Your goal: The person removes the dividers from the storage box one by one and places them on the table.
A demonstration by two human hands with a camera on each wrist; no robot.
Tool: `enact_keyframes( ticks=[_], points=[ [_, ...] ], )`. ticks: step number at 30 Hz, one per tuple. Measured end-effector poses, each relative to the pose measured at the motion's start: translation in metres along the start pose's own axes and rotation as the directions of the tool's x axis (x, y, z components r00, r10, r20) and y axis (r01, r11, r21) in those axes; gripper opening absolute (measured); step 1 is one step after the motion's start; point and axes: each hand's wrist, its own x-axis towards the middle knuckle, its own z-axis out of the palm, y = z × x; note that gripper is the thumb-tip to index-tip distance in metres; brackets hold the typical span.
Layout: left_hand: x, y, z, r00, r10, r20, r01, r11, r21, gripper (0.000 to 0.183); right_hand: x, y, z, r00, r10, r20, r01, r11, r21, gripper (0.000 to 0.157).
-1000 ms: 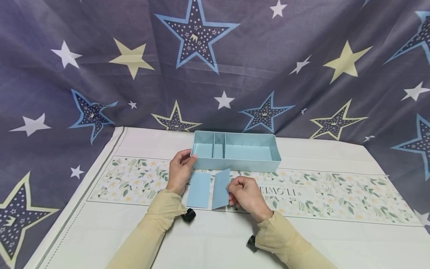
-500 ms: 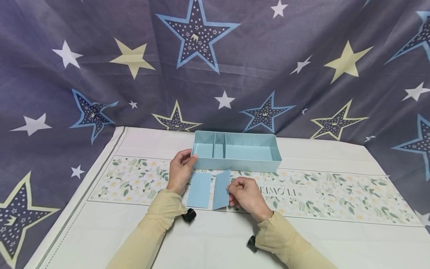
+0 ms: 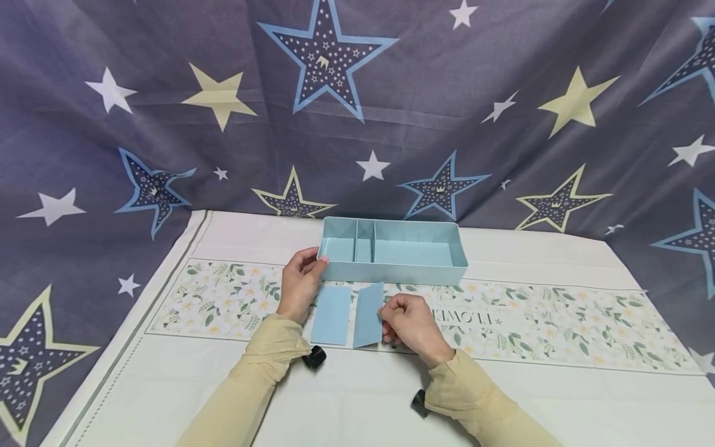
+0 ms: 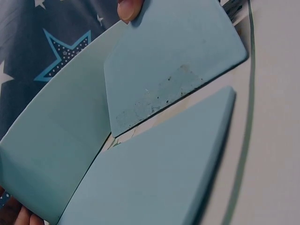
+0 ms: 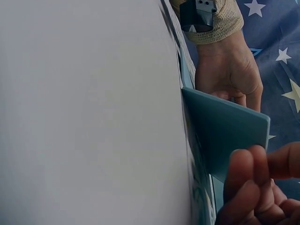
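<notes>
A long light-blue box [image 3: 391,274] stands upright, with two upright dividers [image 3: 365,242] splitting it into three compartments. My left hand [image 3: 300,282] grips its near left corner, thumb at the rim. In front of the box a light-blue rectangular panel [image 3: 331,315] lies flat. Beside it, my right hand [image 3: 410,323] pinches a second panel [image 3: 367,316] by its right edge, so that it tilts up from the table. In the left wrist view this raised panel [image 4: 173,47] has a smudged, speckled strip near its lower edge. The right wrist view shows fingers [image 5: 241,164] at its edge.
Under everything lies a white cloth [image 3: 357,397] with a floral printed band [image 3: 547,323]. A dark star-patterned curtain [image 3: 357,143] hangs right behind the box. Black wrist devices [image 3: 314,358] sit at both sleeves.
</notes>
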Motion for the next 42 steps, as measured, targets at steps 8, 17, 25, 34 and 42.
enact_keyframes(
  ticks=[8,17,25,34,42],
  points=[
    [0.000,-0.001,0.000,1.000,0.008,-0.001,-0.008,1.000,0.003,0.039,0.002,0.000,-0.006,1.000,0.002,0.024,-0.001,0.998,-0.057,0.018],
    [-0.001,0.000,-0.001,1.000,0.001,-0.002,-0.001,1.000,-0.006,0.039,0.004,0.002,-0.009,1.000,0.003,0.025,0.000,0.993,-0.121,0.019],
    [0.000,-0.002,0.000,1.000,-0.001,-0.008,0.001,1.000,-0.001,0.038,0.005,0.001,-0.012,1.000,0.019,0.015,-0.016,0.984,-0.179,0.025],
    [0.000,-0.002,-0.001,1.000,0.003,-0.008,-0.003,1.000,0.004,0.038,0.003,0.001,-0.016,0.997,0.060,0.047,-0.048,0.973,-0.228,0.029],
    [0.001,-0.003,0.000,1.000,0.002,-0.002,-0.002,1.000,0.003,0.039,0.002,0.000,-0.017,0.995,0.082,0.062,-0.064,0.966,-0.249,0.030]
  ],
)
